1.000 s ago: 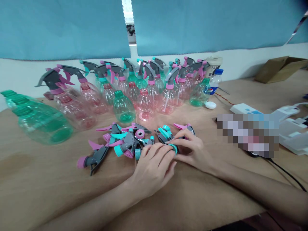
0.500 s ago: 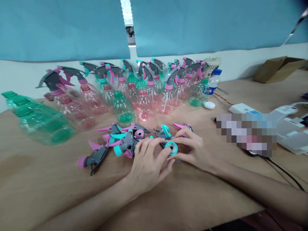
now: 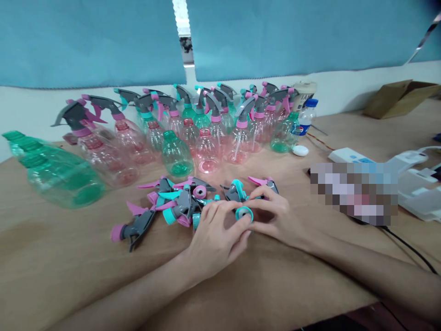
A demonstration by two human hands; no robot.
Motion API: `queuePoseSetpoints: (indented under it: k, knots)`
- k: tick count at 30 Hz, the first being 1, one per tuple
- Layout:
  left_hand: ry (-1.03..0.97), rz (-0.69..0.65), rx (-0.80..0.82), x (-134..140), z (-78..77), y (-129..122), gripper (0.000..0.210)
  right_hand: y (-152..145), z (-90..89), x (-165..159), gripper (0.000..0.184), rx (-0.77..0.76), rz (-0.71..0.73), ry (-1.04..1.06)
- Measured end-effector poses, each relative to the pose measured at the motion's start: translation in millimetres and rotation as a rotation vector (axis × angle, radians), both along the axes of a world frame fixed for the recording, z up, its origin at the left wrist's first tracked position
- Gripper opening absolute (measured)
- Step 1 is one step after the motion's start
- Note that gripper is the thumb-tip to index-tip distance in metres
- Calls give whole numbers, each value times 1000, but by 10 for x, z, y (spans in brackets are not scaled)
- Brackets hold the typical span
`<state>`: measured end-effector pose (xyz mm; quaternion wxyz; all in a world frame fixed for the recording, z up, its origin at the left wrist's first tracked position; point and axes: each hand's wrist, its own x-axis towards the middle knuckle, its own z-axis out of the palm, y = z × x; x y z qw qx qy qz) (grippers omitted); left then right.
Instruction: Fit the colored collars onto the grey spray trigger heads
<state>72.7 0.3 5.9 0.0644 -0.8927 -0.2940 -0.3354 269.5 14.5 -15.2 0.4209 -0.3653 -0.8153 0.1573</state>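
Between my two hands is a spray trigger head with a teal screw collar (image 3: 244, 214), its round opening turned toward me. My left hand (image 3: 220, 230) grips it, the thumb at the rim of the collar. My right hand (image 3: 272, 211) pinches it from the other side with thumb and fingers. Most of the held head is hidden behind my fingers. Just left of my left hand lies a pile of grey, pink and teal trigger heads (image 3: 182, 202). A grey one with a teal part (image 3: 237, 189) and a pink-levered one (image 3: 263, 182) lie right behind my hands.
Behind the pile stand several pink bottles (image 3: 207, 154) and green bottles (image 3: 177, 156), many fitted with trigger heads. Green bottles (image 3: 65, 179) lie at the left. On the right are a Pepsi bottle (image 3: 306, 118), a white oval object (image 3: 300, 151), a power strip (image 3: 351, 156) and a cardboard box (image 3: 399, 97).
The teal collar has shifted slightly left and tilted in my fingers, with my left thumb moved to its right edge. The bottles and the pile stay where they were.
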Motion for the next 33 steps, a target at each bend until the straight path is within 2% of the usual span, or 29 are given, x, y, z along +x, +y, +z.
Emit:
queuePoseSetpoints:
  k: [4, 10, 13, 17, 21, 23, 29, 31, 33]
  knots:
    - [-16, -3, 4, 1, -9, -3, 16, 1, -10, 1, 26, 9, 6, -7]
    - [-11, 165, -29, 21, -29, -16, 18, 16, 10, -6, 31, -29, -67, -10]
    - [-2, 194, -24, 22, -42, -13, 22, 16, 55, -19, 27, -22, -109, 13]
    - [-55, 146, 10, 11, -54, -21, 34, 20, 115, -19, 23, 10, -143, 62]
    - [-140, -46, 49, -3, -45, -68, 32, 42, 150, -4, 23, 51, -178, 67]
    - [-165, -91, 49, -9, -38, -98, 29, 52, 169, -2, 24, 76, -159, 54]
    - [-219, 41, 114, -25, -46, -136, 24, 121, 251, -17, 22, 172, -130, -32]
    - [-253, 79, 107, -23, -66, -132, 15, 194, 291, -37, 25, 207, -153, -54]
    - [-244, 43, 82, -13, -86, -127, 3, 293, 345, -85, 27, 232, -143, -87]
